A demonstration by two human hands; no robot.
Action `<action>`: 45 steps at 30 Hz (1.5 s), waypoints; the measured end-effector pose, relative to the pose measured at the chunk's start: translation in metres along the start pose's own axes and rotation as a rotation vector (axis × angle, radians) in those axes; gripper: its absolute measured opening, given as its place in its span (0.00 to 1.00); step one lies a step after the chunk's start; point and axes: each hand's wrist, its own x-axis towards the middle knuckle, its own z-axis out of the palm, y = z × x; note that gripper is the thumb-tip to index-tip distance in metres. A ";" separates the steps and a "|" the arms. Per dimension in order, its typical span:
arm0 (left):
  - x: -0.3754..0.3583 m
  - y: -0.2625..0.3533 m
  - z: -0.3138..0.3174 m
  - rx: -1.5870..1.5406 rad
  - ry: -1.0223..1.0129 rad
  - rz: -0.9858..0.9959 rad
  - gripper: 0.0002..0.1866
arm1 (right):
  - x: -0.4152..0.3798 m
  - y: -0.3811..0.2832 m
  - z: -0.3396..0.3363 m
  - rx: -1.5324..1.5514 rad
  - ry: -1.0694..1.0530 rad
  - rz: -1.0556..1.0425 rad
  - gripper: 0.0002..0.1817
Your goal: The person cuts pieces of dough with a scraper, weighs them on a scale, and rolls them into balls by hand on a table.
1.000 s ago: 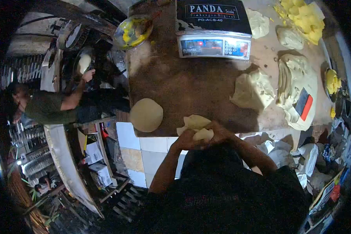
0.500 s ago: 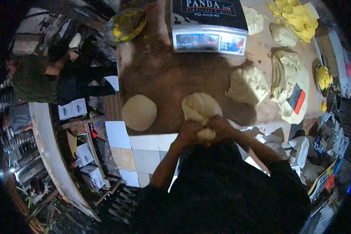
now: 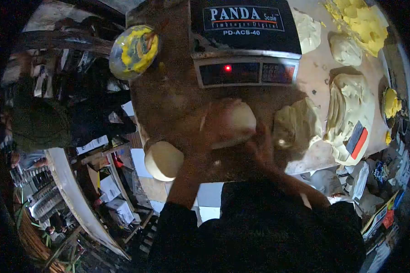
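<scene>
A pale, rounded piece of dough [image 3: 237, 122] sits in front of the scale [image 3: 246, 36] marked PANDA. My left hand [image 3: 198, 139] is at the dough's left side, dark and smeared, its fingers hard to make out. At the lower right of the dough, my right hand [image 3: 262, 145] has its fingers apart. To the left, at the table's near edge, lies a smooth round dough ball [image 3: 164, 161]. A creamy, folded mass [image 3: 298, 127] lies to the right of my right hand.
A bowl with yellow paste [image 3: 135, 52] is at the back left. On the right are a larger creamy mass [image 3: 348, 107], a red-edged scraper [image 3: 357, 143] and a yellow heap [image 3: 357, 22]. Another person [image 3: 43, 118] stands at the left.
Both hands have come off the small pinched lump and moved to the sides of the dough, which now looks rounder. The view has shifted, and the scale's display has gone dark with one red light.
</scene>
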 end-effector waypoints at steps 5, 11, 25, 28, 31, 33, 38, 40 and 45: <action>-0.012 0.020 0.020 0.012 -0.149 -0.032 0.53 | -0.019 0.063 0.022 0.334 -0.151 0.199 0.29; -0.135 -0.049 0.061 0.005 -0.064 0.160 0.41 | -0.065 0.083 -0.015 0.085 -0.790 0.229 0.33; -0.207 0.016 0.007 -0.038 -0.014 0.346 0.41 | -0.039 -0.097 -0.026 -0.441 -0.954 -0.457 0.41; -0.200 -0.029 0.109 -0.008 -0.197 0.206 0.44 | -0.073 -0.013 -0.047 -0.744 -1.033 -0.482 0.37; -0.203 -0.051 0.127 -0.077 -0.140 0.208 0.43 | -0.064 0.003 -0.062 -0.760 -1.248 -0.232 0.44; -0.183 -0.054 0.098 -0.153 -0.036 0.172 0.43 | -0.014 -0.007 -0.057 -0.843 -1.075 -0.016 0.36; -0.026 -0.044 0.001 -0.014 0.098 -0.023 0.44 | 0.124 -0.026 0.011 -0.891 -0.848 -0.159 0.31; -0.007 -0.039 0.000 0.016 0.062 -0.025 0.45 | 0.154 -0.002 0.032 -0.664 -1.076 -0.197 0.30; -0.072 -0.048 0.053 -0.031 0.058 0.000 0.46 | 0.106 0.027 0.026 -0.420 -0.974 -0.194 0.29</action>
